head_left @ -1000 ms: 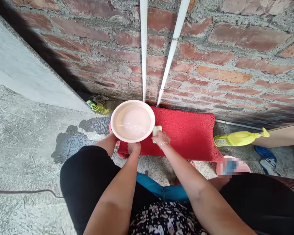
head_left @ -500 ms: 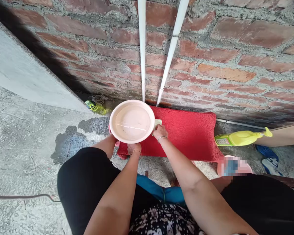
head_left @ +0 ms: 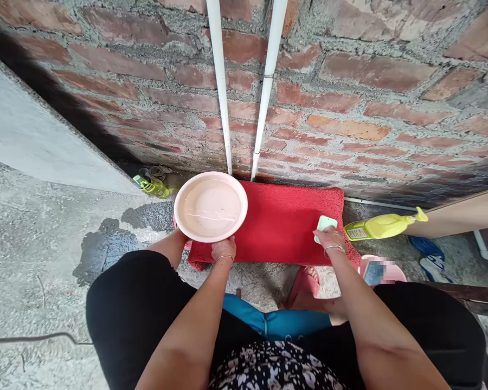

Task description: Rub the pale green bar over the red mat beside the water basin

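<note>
A pale pink basin (head_left: 211,234) with clear water in it is at the left end of a red cloth-covered surface (head_left: 284,216). My left hand (head_left: 224,248) grips the basin's near rim, its fingers partly hidden below. Toward the right end of the red cover, my right hand (head_left: 330,237) is closed on a pale green, flat, rounded object (head_left: 326,222). Its exact kind does not show. A yellow-green pump bottle (head_left: 380,226) lies just to the right of this hand.
Two white pipes (head_left: 264,97) run up the brick wall (head_left: 350,97) behind. A pink tub (head_left: 384,265) with blurred contents stands at the right, near blue-and-white slippers (head_left: 433,262). Another green bottle (head_left: 151,186) lies at the left by wet concrete (head_left: 106,249). A cable (head_left: 32,338) crosses the floor.
My right hand has moved right with the pale green object, from beside the basin to the far end of the red cover. My left hand stays at the basin's rim. The view has shifted slightly.
</note>
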A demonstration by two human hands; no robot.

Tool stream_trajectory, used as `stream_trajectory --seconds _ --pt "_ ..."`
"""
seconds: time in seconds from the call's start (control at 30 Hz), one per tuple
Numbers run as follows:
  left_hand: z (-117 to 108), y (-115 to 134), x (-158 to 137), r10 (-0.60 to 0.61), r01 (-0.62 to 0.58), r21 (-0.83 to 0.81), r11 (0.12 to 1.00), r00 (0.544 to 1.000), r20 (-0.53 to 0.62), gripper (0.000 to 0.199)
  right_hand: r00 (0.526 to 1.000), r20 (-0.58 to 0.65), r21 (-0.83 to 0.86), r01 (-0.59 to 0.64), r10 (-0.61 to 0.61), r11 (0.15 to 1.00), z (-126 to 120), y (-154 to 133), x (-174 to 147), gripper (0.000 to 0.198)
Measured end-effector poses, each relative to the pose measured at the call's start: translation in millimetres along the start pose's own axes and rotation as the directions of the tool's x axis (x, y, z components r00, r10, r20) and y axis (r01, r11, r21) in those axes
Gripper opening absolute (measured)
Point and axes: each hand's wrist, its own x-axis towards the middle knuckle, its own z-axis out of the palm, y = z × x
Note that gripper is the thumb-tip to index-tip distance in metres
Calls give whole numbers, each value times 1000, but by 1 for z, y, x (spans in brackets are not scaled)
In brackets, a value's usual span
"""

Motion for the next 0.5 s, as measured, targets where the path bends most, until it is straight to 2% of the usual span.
stream_trajectory --seconds 0.07,0.17,0.3,0.37,0.43,0.5 --pt "1 5 -2 70 -75 79 994 995 68 62 996 -20 27 86 -86 996 3 -16 -9 47" --pt "0 8 -2 96 -125 180 976 982 166 79 962 1 61 272 -273 960 19 -75 -31 44" --pt "0 10 2 82 -123 186 975 973 215 80 883 72 76 458 -463 886 46 -164 -59 43" --pt "1 11 3 81 -121 188 975 975 209 79 846 101 52 521 -523 852 55 -196 -68 42" --pt "4 11 5 77 -120 211 970 977 200 77 811 108 15 577 -575 816 60 -210 -70 41" --pt "6 12 7 71 -117 235 965 978 197 74 800 103 -18 596 -591 803 57 -206 -64 41"
